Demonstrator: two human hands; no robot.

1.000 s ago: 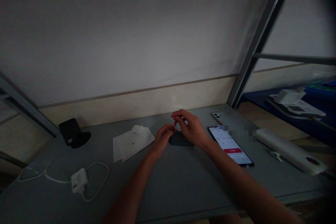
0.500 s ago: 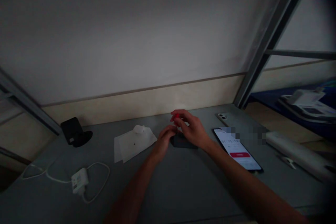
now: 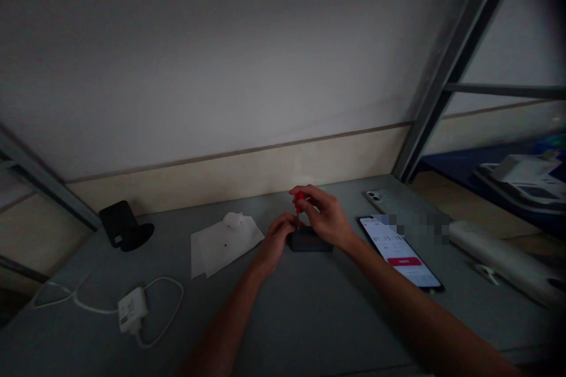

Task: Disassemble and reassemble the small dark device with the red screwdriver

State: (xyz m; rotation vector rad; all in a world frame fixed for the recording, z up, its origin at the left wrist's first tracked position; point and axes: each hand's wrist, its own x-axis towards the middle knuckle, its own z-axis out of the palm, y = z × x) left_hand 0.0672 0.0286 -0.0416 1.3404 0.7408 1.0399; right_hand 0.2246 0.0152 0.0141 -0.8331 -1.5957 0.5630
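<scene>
right grip [image 3: 327, 221] pinched tight on red tool [image 3: 299, 200], dark block [image 3: 312, 242] just below it. left grip [image 3: 276, 240] rests on block, hold unclear. Risk: fingertip-only pinch, dim light, so tool could slip.

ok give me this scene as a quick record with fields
surface: grey table
right hand: pinches a small red tool, held upright over a dark device
left hand: fingertips at the dark device's left end; grip unclear
right of hands: lit phone, screen up
left of hands: white paper; further left a black stand
near left: white charger with looped cable
light: dim
</scene>
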